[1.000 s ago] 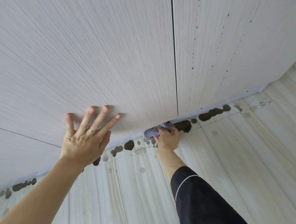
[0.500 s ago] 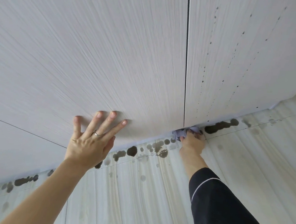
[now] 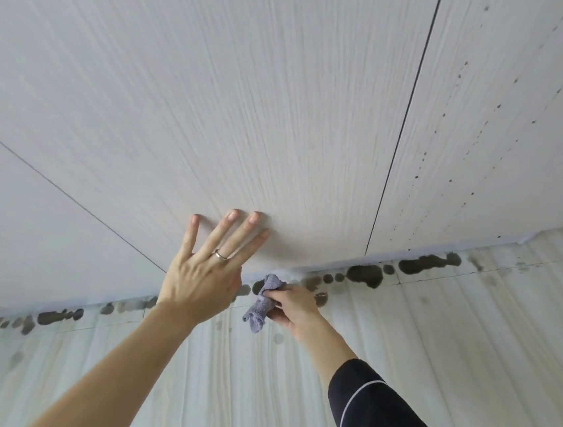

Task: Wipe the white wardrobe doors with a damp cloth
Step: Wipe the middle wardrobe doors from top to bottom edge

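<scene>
A white wood-grain wardrobe door (image 3: 283, 110) fills the upper view, with a second door (image 3: 487, 130) to its right across a thin vertical gap. My left hand (image 3: 205, 271), wearing a ring, rests flat on the left door with fingers spread. My right hand (image 3: 293, 309) grips a small grey-blue cloth (image 3: 262, 302) just below the door's bottom edge, close to the floor. Part of the cloth hangs down from the fingers. The right door carries lines of small dark droplets.
A pale striped tile floor (image 3: 432, 348) lies below the doors. Dark wet patches (image 3: 423, 263) run along the floor at the wardrobe's base, left and right of my hands. A thin seam crosses the panel at far left.
My right hand with the cloth has moved left along the bottom edge, away from the door gap, and now sits next to my left hand. The cloth hangs looser.
</scene>
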Demonstrator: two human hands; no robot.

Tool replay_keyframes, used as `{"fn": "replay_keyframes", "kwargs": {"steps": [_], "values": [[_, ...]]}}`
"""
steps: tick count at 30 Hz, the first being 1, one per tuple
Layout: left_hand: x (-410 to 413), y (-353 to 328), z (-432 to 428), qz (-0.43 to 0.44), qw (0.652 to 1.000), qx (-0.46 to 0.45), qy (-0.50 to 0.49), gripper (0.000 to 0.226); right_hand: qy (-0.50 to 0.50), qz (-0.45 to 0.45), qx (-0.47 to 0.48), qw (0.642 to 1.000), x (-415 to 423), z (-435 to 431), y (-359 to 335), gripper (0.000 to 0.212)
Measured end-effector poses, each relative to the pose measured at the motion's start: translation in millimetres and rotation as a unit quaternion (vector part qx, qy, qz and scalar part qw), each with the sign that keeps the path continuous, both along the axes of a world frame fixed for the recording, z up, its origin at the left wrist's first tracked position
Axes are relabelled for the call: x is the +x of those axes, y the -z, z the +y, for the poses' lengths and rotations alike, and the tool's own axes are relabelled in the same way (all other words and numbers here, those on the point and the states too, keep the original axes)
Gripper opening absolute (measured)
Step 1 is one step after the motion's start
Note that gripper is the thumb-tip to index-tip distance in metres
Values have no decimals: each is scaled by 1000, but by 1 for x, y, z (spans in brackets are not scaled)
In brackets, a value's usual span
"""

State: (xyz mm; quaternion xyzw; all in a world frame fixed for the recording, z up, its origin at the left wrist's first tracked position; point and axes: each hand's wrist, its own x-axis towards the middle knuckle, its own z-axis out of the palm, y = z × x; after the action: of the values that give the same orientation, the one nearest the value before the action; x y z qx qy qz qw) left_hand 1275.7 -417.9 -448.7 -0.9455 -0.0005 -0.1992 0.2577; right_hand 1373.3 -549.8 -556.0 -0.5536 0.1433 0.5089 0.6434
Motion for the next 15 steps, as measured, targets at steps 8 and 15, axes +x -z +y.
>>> {"fn": "replay_keyframes", "kwargs": {"steps": [8, 15], "values": [[-42, -26, -73, 36, 789, -537, -298, 34, -213, -9, -4, 977, -26, -40, -114, 15], [-44, -203, -112, 2, 366, -872, -326, 42, -243, -69, -2, 968, -29, -75, -318, 22]]}}
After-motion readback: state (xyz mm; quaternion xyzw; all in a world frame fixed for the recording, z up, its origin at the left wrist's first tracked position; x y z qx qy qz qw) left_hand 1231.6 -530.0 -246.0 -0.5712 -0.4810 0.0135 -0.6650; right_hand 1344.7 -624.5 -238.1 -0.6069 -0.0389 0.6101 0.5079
